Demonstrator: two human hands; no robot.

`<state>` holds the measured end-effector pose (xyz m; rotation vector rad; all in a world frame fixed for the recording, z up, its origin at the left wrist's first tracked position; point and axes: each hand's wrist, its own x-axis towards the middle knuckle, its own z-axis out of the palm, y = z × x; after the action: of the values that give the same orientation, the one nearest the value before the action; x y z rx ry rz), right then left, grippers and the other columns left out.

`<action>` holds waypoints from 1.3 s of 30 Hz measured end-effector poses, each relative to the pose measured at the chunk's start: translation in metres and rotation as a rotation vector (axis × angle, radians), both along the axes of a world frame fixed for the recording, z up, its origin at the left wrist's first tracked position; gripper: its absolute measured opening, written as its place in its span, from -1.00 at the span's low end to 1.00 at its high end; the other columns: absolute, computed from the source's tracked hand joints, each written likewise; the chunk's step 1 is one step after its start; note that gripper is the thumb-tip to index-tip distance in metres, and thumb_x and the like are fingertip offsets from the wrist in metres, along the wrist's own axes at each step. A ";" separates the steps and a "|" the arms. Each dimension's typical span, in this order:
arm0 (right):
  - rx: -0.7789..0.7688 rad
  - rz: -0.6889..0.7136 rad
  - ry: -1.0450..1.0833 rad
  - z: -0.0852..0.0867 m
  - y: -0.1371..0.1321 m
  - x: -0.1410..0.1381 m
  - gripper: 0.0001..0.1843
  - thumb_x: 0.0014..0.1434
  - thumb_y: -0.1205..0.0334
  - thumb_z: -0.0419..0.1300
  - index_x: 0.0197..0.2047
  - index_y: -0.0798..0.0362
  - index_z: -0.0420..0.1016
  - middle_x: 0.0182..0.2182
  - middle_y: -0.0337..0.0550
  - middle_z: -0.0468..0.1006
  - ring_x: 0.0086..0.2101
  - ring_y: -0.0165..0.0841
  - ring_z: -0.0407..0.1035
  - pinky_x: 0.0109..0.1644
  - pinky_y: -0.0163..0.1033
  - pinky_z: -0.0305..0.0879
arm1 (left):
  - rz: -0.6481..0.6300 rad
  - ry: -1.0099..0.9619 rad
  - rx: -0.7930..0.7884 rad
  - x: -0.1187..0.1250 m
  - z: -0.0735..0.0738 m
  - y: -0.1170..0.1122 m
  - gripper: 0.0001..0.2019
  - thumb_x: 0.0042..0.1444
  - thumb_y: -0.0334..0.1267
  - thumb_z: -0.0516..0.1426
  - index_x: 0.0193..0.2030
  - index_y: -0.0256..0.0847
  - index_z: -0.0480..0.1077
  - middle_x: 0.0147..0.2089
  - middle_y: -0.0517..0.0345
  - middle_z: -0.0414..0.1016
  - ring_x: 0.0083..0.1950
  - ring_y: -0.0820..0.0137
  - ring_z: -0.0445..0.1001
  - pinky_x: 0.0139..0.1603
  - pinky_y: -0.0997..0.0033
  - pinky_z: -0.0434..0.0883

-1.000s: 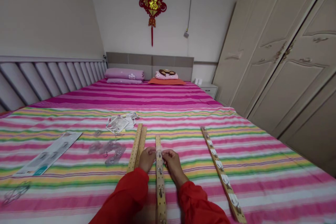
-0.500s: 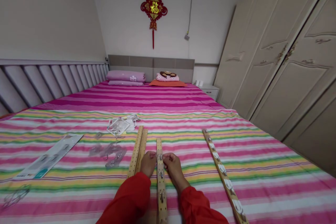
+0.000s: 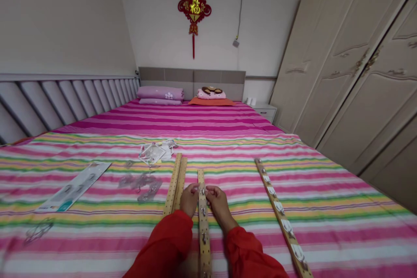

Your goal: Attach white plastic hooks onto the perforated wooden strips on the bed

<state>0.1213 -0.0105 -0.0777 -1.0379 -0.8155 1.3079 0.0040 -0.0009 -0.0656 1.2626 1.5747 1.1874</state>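
A long wooden strip with small holes (image 3: 204, 221) lies lengthwise on the bed in front of me, with several small metal hooks on clear pads along it. My left hand (image 3: 189, 200) pinches the left edge of the farthest clear-backed metal hook (image 3: 202, 191), near the strip's far end. From the right side, my right hand (image 3: 220, 205) has thumb and forefinger closed at the same hook. The fingertips hide part of its clear pad. Nearer me, another metal hook (image 3: 203, 211) sits on the strip. Two more holed strips (image 3: 176, 182) lie just left of my left hand.
On the right lies a strip (image 3: 280, 219) bearing hooks with white pieces. Left are clear plastic pieces (image 3: 146, 186), a heap of white packaging (image 3: 156, 152), a hook card (image 3: 73, 186) and a thin wire-like item (image 3: 39, 229). A striped sheet (image 3: 234, 156) covers the bed.
The whole view has shifted slightly, so things appear a little farther right. Both hands stay at the same hook, with only small finger movement.
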 end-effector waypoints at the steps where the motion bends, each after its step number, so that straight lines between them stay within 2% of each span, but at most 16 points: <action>1: -0.002 0.004 0.006 -0.001 0.000 0.000 -0.68 -0.28 0.19 0.35 -0.39 0.12 0.44 -0.71 -0.41 0.34 -0.73 -0.55 0.14 -0.68 -0.42 -0.03 | 0.004 0.001 -0.009 0.000 0.000 0.000 -0.76 -0.11 -0.33 0.11 -0.25 -0.26 0.48 -0.50 0.23 0.43 -0.47 0.47 0.40 -0.45 0.53 0.32; 8: 0.000 0.040 0.015 0.001 -0.003 0.004 -0.61 -0.31 0.23 0.36 -0.34 0.13 0.44 -0.69 -0.41 0.36 -0.72 -0.55 0.15 -0.65 -0.41 0.01 | -0.008 -0.035 -0.058 -0.001 0.004 -0.001 -0.69 -0.12 -0.36 0.15 -0.17 -0.29 0.50 -0.46 0.18 0.49 -0.39 0.44 0.45 -0.37 0.50 0.38; 14: 0.020 0.041 0.025 0.008 -0.011 0.006 -0.59 -0.31 0.22 0.38 -0.32 0.13 0.44 -0.68 -0.41 0.35 -0.69 -0.53 0.18 -0.63 -0.40 0.01 | -0.079 -0.065 -0.113 -0.004 0.021 -0.007 -0.61 -0.26 -0.44 0.23 -0.17 -0.30 0.49 -0.45 0.15 0.52 -0.35 0.40 0.49 -0.33 0.48 0.41; 17: 0.024 0.031 0.032 0.008 -0.013 0.007 -0.59 -0.26 0.17 0.38 -0.30 0.14 0.45 -0.68 -0.40 0.34 -0.69 -0.53 0.17 -0.64 -0.40 -0.01 | -0.115 -0.065 -0.130 -0.018 0.033 -0.013 -0.62 -0.30 -0.44 0.24 -0.21 -0.35 0.48 -0.46 0.12 0.52 -0.39 0.39 0.48 -0.35 0.46 0.41; 20: 0.017 0.028 0.033 0.007 -0.014 0.009 -0.58 -0.23 0.13 0.37 -0.28 0.15 0.46 -0.67 -0.38 0.36 -0.68 -0.53 0.18 -0.64 -0.40 0.00 | -0.099 -0.011 -0.078 -0.049 0.048 -0.018 -0.72 -0.19 -0.36 0.18 -0.24 -0.33 0.46 -0.45 0.14 0.51 -0.40 0.40 0.46 -0.34 0.45 0.39; 23: 0.012 0.026 0.038 0.006 -0.013 0.009 -0.59 -0.23 0.12 0.38 -0.29 0.14 0.47 -0.67 -0.36 0.37 -0.67 -0.52 0.18 -0.64 -0.40 0.02 | 0.099 0.303 0.089 -0.090 0.062 -0.021 -0.85 -0.09 -0.32 0.08 -0.36 -0.25 0.43 -0.43 0.16 0.50 -0.37 0.39 0.46 -0.31 0.45 0.36; 27: 0.021 0.009 0.039 0.004 -0.011 0.009 -0.59 -0.23 0.10 0.38 -0.31 0.14 0.47 -0.67 -0.35 0.38 -0.68 -0.51 0.19 -0.65 -0.40 0.03 | 0.161 0.685 0.107 -0.131 0.071 -0.024 -0.79 0.00 -0.15 0.05 -0.41 -0.22 0.42 -0.40 0.09 0.51 -0.31 0.32 0.46 -0.29 0.42 0.33; 30: 0.026 0.001 0.036 0.002 -0.010 0.010 -0.59 -0.24 0.09 0.39 -0.32 0.14 0.48 -0.67 -0.34 0.40 -0.68 -0.51 0.21 -0.65 -0.40 0.05 | 0.180 0.941 0.055 -0.139 0.070 -0.028 -0.72 0.01 -0.07 0.03 -0.44 -0.21 0.43 -0.35 0.01 0.52 -0.26 0.24 0.46 -0.27 0.37 0.29; 33: 0.029 -0.002 0.034 0.001 -0.010 0.010 -0.58 -0.24 0.09 0.39 -0.31 0.14 0.47 -0.67 -0.35 0.40 -0.68 -0.51 0.21 -0.65 -0.40 0.05 | 0.197 1.076 0.019 -0.136 0.068 -0.031 -0.72 0.03 -0.10 0.01 -0.47 -0.19 0.46 -0.31 -0.04 0.53 -0.23 0.19 0.46 -0.26 0.34 0.28; 36: 0.037 -0.004 0.036 0.001 -0.010 0.009 -0.58 -0.24 0.08 0.39 -0.32 0.14 0.47 -0.68 -0.36 0.39 -0.69 -0.52 0.20 -0.66 -0.41 0.04 | 0.206 1.047 0.011 -0.136 0.068 -0.032 -0.74 0.01 -0.17 0.01 -0.53 -0.19 0.46 -0.35 -0.02 0.53 -0.25 0.20 0.46 -0.28 0.35 0.27; 39: 0.046 -0.003 0.041 0.000 -0.010 0.009 -0.59 -0.24 0.09 0.39 -0.33 0.15 0.47 -0.70 -0.37 0.38 -0.70 -0.52 0.20 -0.66 -0.41 0.04 | 0.260 0.768 0.002 -0.142 0.068 -0.031 -0.80 -0.04 -0.20 0.07 -0.55 -0.19 0.45 -0.46 0.07 0.50 -0.34 0.25 0.45 -0.36 0.39 0.26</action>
<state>0.1305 -0.0207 -0.0772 -0.9729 -0.8088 1.2982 -0.1384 -0.0318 0.0028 1.6671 2.3421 0.8848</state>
